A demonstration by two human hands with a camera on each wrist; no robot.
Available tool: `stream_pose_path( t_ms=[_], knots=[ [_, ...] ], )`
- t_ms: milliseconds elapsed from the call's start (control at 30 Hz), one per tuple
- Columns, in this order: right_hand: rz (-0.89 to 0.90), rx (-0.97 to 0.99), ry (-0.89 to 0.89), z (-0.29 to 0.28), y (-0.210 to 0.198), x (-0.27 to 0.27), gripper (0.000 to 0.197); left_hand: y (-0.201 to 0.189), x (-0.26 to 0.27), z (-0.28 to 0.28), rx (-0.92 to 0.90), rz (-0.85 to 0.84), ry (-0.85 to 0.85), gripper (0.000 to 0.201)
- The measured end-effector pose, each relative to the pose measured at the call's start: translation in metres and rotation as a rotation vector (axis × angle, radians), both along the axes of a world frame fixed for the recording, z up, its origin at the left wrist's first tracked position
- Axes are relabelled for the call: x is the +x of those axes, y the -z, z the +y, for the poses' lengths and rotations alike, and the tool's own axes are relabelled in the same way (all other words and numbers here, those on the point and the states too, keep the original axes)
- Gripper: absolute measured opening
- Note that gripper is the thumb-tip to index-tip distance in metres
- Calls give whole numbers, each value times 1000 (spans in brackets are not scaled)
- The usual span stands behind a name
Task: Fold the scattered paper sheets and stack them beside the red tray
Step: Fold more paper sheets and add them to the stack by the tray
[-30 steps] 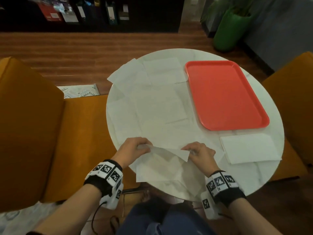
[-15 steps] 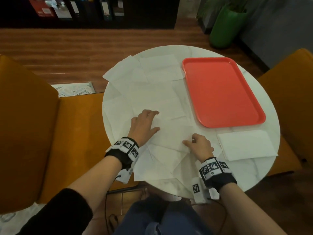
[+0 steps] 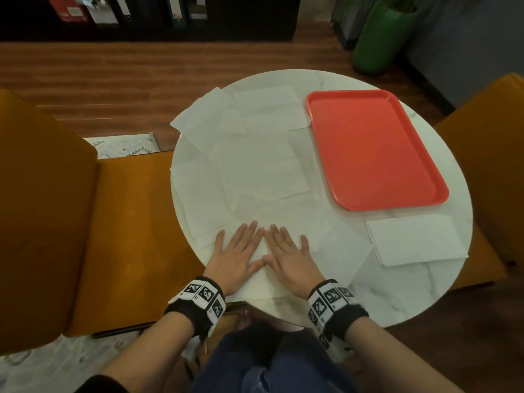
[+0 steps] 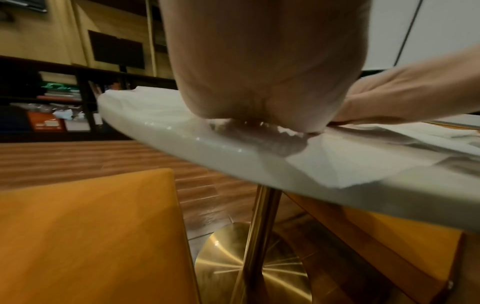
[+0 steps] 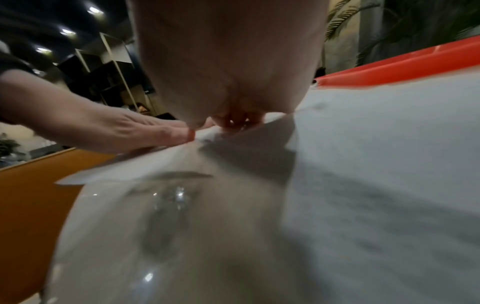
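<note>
A white paper sheet [image 3: 263,282] lies folded at the near edge of the round marble table [image 3: 397,296]. My left hand [image 3: 238,251] and right hand [image 3: 287,252] press flat on it side by side, fingers straight, thumbs almost touching. Several unfolded white sheets [image 3: 255,171] overlap across the table's left half. The red tray [image 3: 371,148] sits empty at the right. A folded white sheet [image 3: 414,239] lies just in front of the tray. In the wrist views each palm [image 4: 259,82] [image 5: 228,72] rests on paper at the table's rim.
Orange chairs stand at the left [image 3: 71,222] and right [image 3: 493,154] of the table. A green planter [image 3: 382,38] is on the wooden floor behind. A dark bookshelf [image 3: 141,15] runs along the back. The table has a brass pedestal [image 4: 254,236].
The hands lifted the near edge of the sheet, carried it over, and now both lie flat together on the folded sheet near the table's edge.
</note>
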State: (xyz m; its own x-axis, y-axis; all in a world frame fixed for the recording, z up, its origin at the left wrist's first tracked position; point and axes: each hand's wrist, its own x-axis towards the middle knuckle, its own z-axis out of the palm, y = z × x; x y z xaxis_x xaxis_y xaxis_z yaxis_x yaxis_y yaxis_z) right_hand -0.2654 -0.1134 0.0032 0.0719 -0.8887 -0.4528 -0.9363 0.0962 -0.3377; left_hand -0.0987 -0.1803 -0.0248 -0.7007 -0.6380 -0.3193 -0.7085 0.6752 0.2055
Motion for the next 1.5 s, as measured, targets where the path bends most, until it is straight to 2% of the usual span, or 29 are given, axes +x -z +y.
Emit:
stream_pose_path(
  t_ms=[133, 300, 433, 533, 700, 833, 900, 1000, 1033, 1133, 1233, 1300, 1367, 1500],
  knots=[
    [51, -24, -5, 17, 7, -27, 65, -2, 5, 0, 33, -2, -32, 78],
    [72, 1, 167, 44, 6, -66, 57, -4, 6, 0, 54, -5, -31, 72],
    [208, -90, 190, 38, -6, -67, 53, 1, 5, 0, 62, 28, -41, 77],
    [164, -209, 163, 24, -11, -56, 51, -3, 3, 0, 56, 44, -59, 79],
    [85, -293, 201, 14, -9, -59, 26, -24, -12, -8, -28, 74, -129, 80],
    [93, -311, 229, 8, -15, -62, 20, -30, -31, -11, -52, 123, -59, 65],
    [1, -385, 316, 6, -24, -62, 19, -37, -41, -14, -51, 163, -48, 55],
    [-313, -508, 528, 9, -47, -72, 11, -57, -57, -24, -54, 261, -47, 25],
    [-417, -502, 592, 11, -55, -78, 10, -65, -62, -26, 2, 324, -63, 23],
    [-649, -440, 736, 18, -70, -100, 24, -89, -74, -31, 261, 500, -107, 18],
    [-823, -407, 886, 27, -72, -122, 21, -109, -89, -29, 370, 570, -79, 15],
    [-913, -383, 958, 36, -73, -133, 11, -119, -98, -25, 439, 601, -84, 11],
    [-958, -383, 1040, 46, -75, -148, 11, -124, -100, -20, 501, 619, -135, 11],
    [-926, -383, 1249, 72, -76, -201, 15, -116, -70, -18, 573, 652, -351, 15]
  ],
)
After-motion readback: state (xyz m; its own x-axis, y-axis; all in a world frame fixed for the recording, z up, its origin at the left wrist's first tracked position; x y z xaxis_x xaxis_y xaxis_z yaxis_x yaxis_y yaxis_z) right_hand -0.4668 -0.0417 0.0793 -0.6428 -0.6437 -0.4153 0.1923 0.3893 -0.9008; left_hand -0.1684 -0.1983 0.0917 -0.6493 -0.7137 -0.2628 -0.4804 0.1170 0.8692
